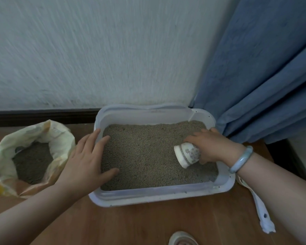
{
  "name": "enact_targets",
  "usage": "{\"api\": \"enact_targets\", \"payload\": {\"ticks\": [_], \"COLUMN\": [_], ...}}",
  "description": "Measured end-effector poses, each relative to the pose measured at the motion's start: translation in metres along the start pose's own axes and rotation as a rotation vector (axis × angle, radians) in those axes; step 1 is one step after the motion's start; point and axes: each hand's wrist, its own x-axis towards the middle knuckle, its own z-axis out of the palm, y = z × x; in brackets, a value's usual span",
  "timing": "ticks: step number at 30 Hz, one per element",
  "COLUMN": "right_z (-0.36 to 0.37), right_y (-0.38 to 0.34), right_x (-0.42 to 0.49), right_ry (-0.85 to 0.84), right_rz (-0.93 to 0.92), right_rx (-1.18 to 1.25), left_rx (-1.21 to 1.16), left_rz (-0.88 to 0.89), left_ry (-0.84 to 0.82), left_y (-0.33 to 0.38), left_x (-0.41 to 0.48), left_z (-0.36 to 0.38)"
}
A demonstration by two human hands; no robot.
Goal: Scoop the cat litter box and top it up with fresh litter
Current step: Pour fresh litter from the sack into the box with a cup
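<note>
A white plastic litter box (159, 196) sits on the wooden floor against the wall, filled with grey-brown litter (145, 156). My left hand (86, 160) lies flat over the box's left rim, fingers spread, with the fingertips on the litter. My right hand (213, 146) grips a small white patterned ceramic cup (186, 154), tipped on its side with its base pointing left, low over the litter at the right end. An open yellow-and-white litter bag (32, 151) stands left of the box, with dark litter inside.
A blue curtain (263, 82) hangs at the right, touching the box's far right corner. A white scoop (261, 214) lies on the floor right of the box, partly under my right forearm. A shoe tip (182, 239) shows at the bottom edge. A dark baseboard runs along the wall.
</note>
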Motion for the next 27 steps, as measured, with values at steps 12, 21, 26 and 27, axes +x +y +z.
{"api": "enact_targets", "payload": {"ticks": [12, 21, 26, 27], "right_z": [-0.002, -0.076, -0.109, -0.115], "right_y": [-0.049, -0.128, -0.170, -0.177], "right_x": [0.037, 0.074, 0.088, 0.089], "right_ry": [0.033, 0.212, 0.285, 0.337], "right_rz": [-0.155, -0.456, -0.537, -0.540], "right_rx": [1.120, 1.264, 0.978, 0.891], "left_rx": [-0.148, -0.110, -0.069, -0.055], "left_rz": [0.006, -0.211, -0.278, -0.284], "left_ry": [0.044, 0.127, 0.183, 0.185], "left_y": [-0.032, -0.080, -0.106, -0.111], "left_x": [-0.011, -0.032, -0.046, -0.049], "left_z": [-0.031, -0.038, -0.038, -0.038]}}
